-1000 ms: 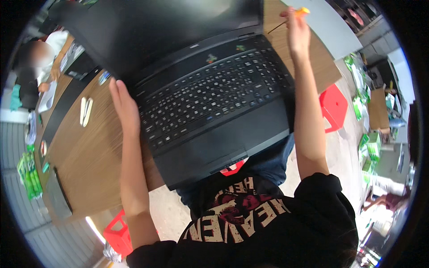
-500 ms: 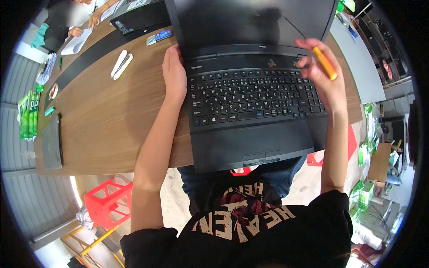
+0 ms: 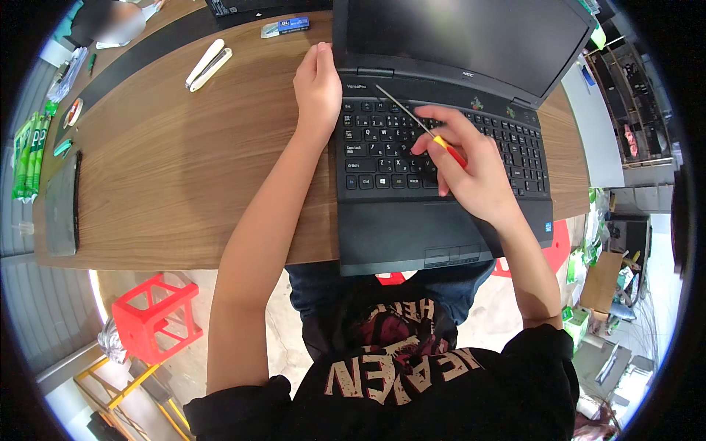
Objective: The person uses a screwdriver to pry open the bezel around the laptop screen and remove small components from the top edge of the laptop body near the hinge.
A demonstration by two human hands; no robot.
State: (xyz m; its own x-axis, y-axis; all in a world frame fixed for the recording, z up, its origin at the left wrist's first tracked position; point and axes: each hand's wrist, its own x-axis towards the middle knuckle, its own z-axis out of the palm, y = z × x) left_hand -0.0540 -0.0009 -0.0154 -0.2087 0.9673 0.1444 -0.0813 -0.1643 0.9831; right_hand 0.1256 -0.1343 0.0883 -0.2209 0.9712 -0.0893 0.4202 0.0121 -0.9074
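Note:
A black laptop [image 3: 412, 231] lies opened out before me at the table's front edge, its dark screen [image 3: 463, 44] raised. My left hand [image 3: 319, 88] is closed at the laptop's left side near the hinge, fingers together; part of them is hidden. Over the keyboard, my right hand [image 3: 471, 162] pinches a screwdriver [image 3: 440, 140] with a yellow and red handle. Its thin metal shaft slants up and left, the tip near the strip above the top-left keys. Whether the tip touches the laptop I cannot tell.
On the wooden table [image 3: 220, 184] lie a white stapler-like tool [image 3: 209, 66] and a small blue-and-white packet [image 3: 285, 27]. A dark flat device [image 3: 64, 206] and green packages [image 3: 31, 158] are at the far left. Red stools [image 3: 156, 316] stand below; another person [image 3: 110, 26] sits at upper left.
My right hand has come down and left with the screwdriver, from the keyboard's right side to its middle. The whole view has shifted; my left hand stays at the laptop's edge.

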